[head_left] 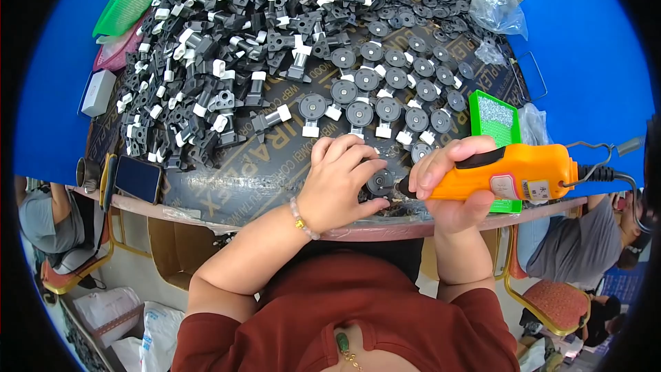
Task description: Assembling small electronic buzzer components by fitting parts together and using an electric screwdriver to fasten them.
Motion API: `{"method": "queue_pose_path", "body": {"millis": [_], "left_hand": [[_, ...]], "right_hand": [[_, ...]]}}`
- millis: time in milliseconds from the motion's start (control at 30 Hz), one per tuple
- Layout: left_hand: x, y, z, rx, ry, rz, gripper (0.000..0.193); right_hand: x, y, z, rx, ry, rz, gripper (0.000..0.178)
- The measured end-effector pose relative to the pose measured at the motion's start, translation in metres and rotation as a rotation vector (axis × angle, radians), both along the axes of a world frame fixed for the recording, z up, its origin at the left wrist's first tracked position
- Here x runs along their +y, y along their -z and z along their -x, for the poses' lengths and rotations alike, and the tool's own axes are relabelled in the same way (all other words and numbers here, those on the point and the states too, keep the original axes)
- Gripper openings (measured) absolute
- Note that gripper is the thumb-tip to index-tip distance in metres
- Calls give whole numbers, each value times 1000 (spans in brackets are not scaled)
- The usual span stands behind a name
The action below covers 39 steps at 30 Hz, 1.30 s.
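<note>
My right hand (451, 182) is wrapped around an orange electric screwdriver (506, 173) with a dark nose and a cord at its back end. The tool lies nearly level, its nose pointing left at a round black caster-like part (379, 182). Thumb and fingers of my left hand (341, 182) press around that part and keep it on the tabletop near the front edge. Whether the screwdriver's bit touches it, I cannot tell. Just beyond my hands, rows of similar black discs with white tabs (359, 114) lie on the table.
Loose black-and-white parts (206, 62) heap up at the left and back. A green tray (515, 117) holding small silvery pieces stands right of the discs. A phone (138, 178) lies at the left front edge. Clear plastic bags (492, 0) and a green basket (131, 0) sit farther back.
</note>
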<state>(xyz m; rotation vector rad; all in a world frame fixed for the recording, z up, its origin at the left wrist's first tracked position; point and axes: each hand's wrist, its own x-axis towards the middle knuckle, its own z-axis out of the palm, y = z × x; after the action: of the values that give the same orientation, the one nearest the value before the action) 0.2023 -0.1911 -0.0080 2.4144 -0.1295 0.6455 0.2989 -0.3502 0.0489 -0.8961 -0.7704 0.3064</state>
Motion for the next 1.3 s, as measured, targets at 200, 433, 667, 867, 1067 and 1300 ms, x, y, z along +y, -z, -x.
{"method": "queue_pose_path", "body": {"millis": [200, 433, 667, 867, 1067, 1300], "left_hand": [[0, 5, -1, 21, 23, -68, 50], [0, 8, -2, 16, 37, -70, 49], [1, 3, 4, 43, 56, -79, 46], [65, -62, 90, 512, 198, -168, 51], [135, -109, 168, 580, -198, -160, 45], [110, -53, 34, 212, -141, -116, 32]], "right_hand": [[0, 6, 2, 45, -45, 32, 63], [5, -1, 12, -69, -22, 211, 58], [11, 5, 11, 20, -25, 103, 62], [-40, -17, -14, -176, -46, -157, 68], [-95, -24, -43, -195, 189, -48, 63], [-66, -9, -40, -139, 185, -13, 63]]}}
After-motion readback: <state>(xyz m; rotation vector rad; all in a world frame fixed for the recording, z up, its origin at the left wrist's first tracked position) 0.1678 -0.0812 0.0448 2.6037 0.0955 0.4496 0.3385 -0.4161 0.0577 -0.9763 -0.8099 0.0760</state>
